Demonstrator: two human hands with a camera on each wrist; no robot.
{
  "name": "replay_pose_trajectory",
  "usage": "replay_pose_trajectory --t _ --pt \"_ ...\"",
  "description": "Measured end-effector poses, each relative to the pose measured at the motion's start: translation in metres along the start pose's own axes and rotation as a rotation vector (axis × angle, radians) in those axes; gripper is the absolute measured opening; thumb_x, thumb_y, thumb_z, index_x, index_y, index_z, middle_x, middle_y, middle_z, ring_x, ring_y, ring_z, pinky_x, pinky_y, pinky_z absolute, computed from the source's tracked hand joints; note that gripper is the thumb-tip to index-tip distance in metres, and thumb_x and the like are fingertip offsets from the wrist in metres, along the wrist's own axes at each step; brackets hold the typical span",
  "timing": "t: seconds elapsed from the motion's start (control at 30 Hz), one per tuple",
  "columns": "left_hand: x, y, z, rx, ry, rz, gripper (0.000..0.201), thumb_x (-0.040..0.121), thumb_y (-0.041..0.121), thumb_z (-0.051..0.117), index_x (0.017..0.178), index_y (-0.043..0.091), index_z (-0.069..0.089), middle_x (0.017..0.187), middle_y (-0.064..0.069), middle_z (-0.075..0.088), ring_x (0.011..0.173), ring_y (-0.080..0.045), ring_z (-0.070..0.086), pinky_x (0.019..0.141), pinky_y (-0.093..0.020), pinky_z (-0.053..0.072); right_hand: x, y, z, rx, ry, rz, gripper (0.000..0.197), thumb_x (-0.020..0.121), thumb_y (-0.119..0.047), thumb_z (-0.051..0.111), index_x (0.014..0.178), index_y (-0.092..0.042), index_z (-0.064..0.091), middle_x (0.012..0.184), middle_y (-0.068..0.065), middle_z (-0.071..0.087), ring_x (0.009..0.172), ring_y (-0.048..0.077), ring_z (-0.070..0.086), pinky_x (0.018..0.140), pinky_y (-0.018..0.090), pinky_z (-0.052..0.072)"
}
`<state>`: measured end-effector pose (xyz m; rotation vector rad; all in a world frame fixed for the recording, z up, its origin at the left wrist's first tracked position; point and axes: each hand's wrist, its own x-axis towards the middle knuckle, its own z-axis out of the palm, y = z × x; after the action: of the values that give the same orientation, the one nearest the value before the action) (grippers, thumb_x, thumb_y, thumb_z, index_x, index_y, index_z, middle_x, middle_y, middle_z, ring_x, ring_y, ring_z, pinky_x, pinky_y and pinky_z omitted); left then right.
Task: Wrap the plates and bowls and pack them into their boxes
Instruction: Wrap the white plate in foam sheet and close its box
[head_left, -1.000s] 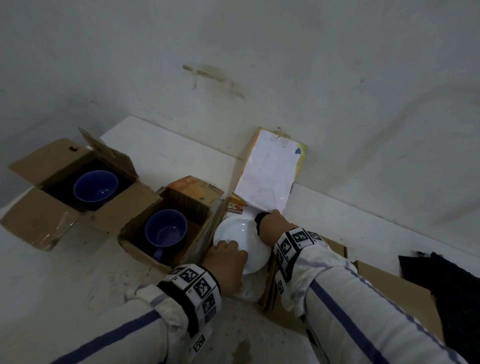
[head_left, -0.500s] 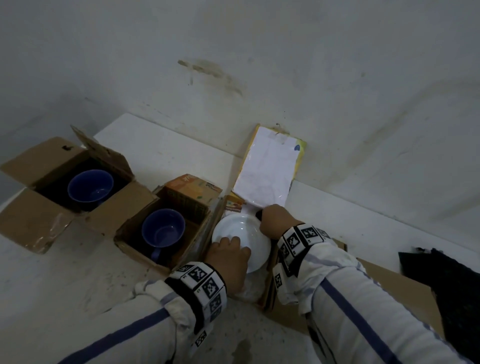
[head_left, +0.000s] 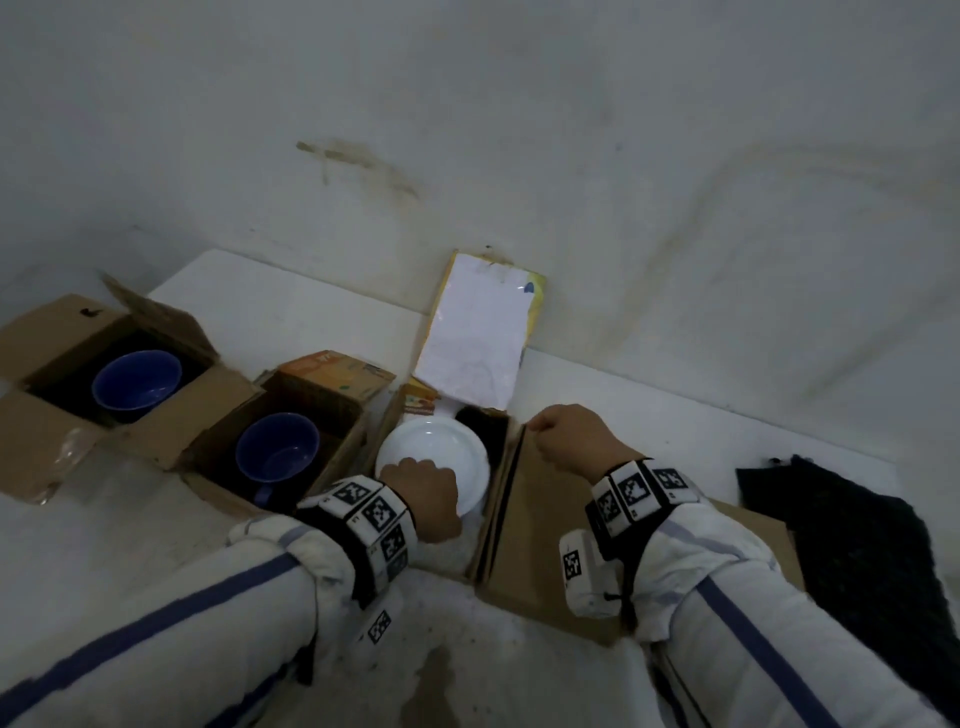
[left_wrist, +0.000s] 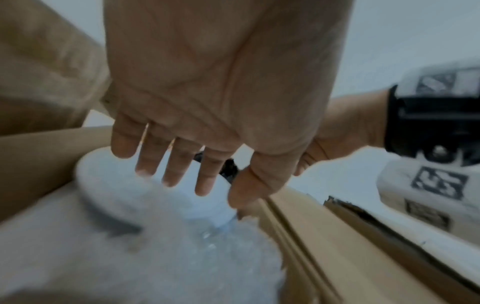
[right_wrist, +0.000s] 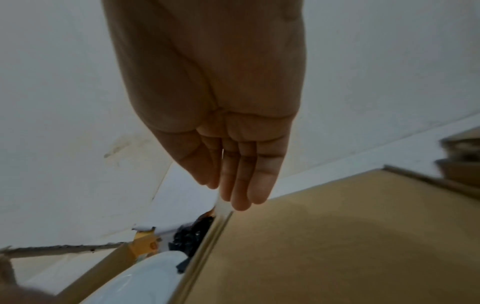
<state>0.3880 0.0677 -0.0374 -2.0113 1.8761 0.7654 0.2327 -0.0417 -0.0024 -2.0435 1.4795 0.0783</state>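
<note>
A white plate (head_left: 441, 457) (left_wrist: 103, 185) (right_wrist: 145, 277) lies in an open cardboard box, on bubble wrap (left_wrist: 155, 257) (head_left: 457, 545). My left hand (head_left: 410, 467) (left_wrist: 187, 189) rests on the plate's near side, fingers fairly straight on its top and the thumb at its right rim. My right hand (head_left: 535, 431) (right_wrist: 221, 195) is off the plate and pinches the top edge of the box's right flap (head_left: 540, 519) (right_wrist: 337, 236) between thumb and fingers. Two blue bowls (head_left: 137, 384) (head_left: 278, 447) sit unwrapped in their own open boxes to the left.
The bowl boxes (head_left: 47, 338) (head_left: 332, 371) stand side by side left of the plate box. The plate box's back flap, faced with white paper (head_left: 472, 343), leans on the wall. Something black (head_left: 488, 426) lies in the box behind the plate. A black cloth (head_left: 857, 545) lies at the right.
My right hand has let go of the plate's far rim and moved right to the box's flap. The plate has settled lower in the box under my left hand.
</note>
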Motion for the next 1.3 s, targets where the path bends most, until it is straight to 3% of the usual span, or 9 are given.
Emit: replay_pose_trajectory --t 0.13,0.4,0.5,0.63,0.87,0.97,1.03,1.13,1.3 --pt "0.004 0.061 -0.019 -0.093 0.147 0.032 0.036 0.092 0.025 0.045 0.125 0.012 0.049 0.130 -0.011 0.050 0.116 -0.030 0.050 0.096 -0.040 0.040 -0.039 0.053 -0.013 0.053 0.100 0.060 0.032 0.090 -0.010 0.046 0.117 -0.013 0.063 0.123 0.007 0.061 0.113 0.023 0.056 0.099 0.032 0.045" --pt "0.013 0.226 -0.006 -0.211 0.137 0.285 0.036 0.090 0.024 0.048 0.125 0.018 0.055 0.128 -0.007 0.054 0.116 -0.029 0.053 0.098 -0.038 0.045 -0.126 0.209 -0.054 0.149 0.447 0.285 0.021 0.088 -0.011 0.050 0.101 -0.012 0.067 0.113 0.008 0.063 0.104 0.023 0.057 0.082 0.022 0.039" --pt "0.017 0.276 0.008 -0.098 0.271 0.262 0.039 0.088 0.029 0.048 0.126 0.023 0.054 0.134 -0.004 0.049 0.127 -0.028 0.041 0.109 -0.040 0.031 -0.151 0.267 -0.060 0.014 0.347 0.432 0.025 0.087 -0.015 0.051 0.110 -0.014 0.061 0.123 0.013 0.052 0.111 0.032 0.051 0.092 0.033 0.044" --pt "0.019 0.319 0.020 -0.135 0.353 0.282 0.037 0.088 0.028 0.045 0.125 0.026 0.051 0.132 -0.001 0.045 0.122 -0.026 0.039 0.102 -0.037 0.032 -0.169 0.304 -0.048 -0.144 0.144 0.432 0.040 0.089 -0.025 0.054 0.128 -0.015 0.047 0.131 0.013 0.037 0.122 0.033 0.038 0.100 0.037 0.039" --pt "0.017 0.345 0.029 -0.156 0.280 0.313 0.033 0.092 0.024 0.044 0.123 0.022 0.054 0.123 -0.005 0.048 0.115 -0.027 0.045 0.097 -0.036 0.039 -0.169 0.320 -0.047 0.004 0.347 0.314 0.025 0.091 -0.012 0.047 0.093 0.001 0.068 0.100 0.015 0.064 0.091 0.028 0.060 0.071 0.026 0.043" --pt "0.015 0.344 0.023 -0.418 0.225 0.339 0.034 0.098 0.037 0.043 0.122 0.016 0.053 0.126 -0.007 0.055 0.116 -0.027 0.052 0.097 -0.035 0.043 -0.174 0.315 -0.068 0.176 0.533 0.227 0.022 0.084 -0.011 0.055 0.072 0.005 0.063 0.074 0.014 0.058 0.071 0.024 0.054 0.064 0.028 0.037" --pt "0.009 0.345 0.015 -0.762 0.112 0.384 0.050 0.097 0.048 0.038 0.133 0.013 0.048 0.132 -0.006 0.055 0.117 -0.024 0.055 0.095 -0.035 0.046 -0.178 0.296 -0.080 0.271 0.597 0.121 0.015 0.083 -0.013 0.062 0.079 0.001 0.068 0.082 0.010 0.062 0.080 0.020 0.055 0.073 0.028 0.040" --pt "0.003 0.336 0.003 -1.148 0.042 0.314 0.045 0.097 0.050 0.037 0.117 0.016 0.059 0.113 -0.010 0.065 0.099 -0.027 0.066 0.079 -0.040 0.057 -0.179 0.256 -0.083 0.363 0.396 -0.088 0.015 0.082 -0.010 0.064 0.093 -0.007 0.073 0.096 0.007 0.069 0.094 0.019 0.062 0.085 0.029 0.047" --pt "0.004 0.277 -0.004 -1.341 0.181 0.139 0.030 0.088 0.013 0.044 0.114 0.009 0.059 0.102 -0.018 0.066 0.090 -0.035 0.066 0.075 -0.052 0.058 -0.164 0.210 -0.065 0.534 0.358 -0.165 0.026 0.083 -0.006 0.065 0.109 -0.006 0.066 0.114 0.003 0.052 0.099 0.020 0.058 0.095 0.034 0.048"
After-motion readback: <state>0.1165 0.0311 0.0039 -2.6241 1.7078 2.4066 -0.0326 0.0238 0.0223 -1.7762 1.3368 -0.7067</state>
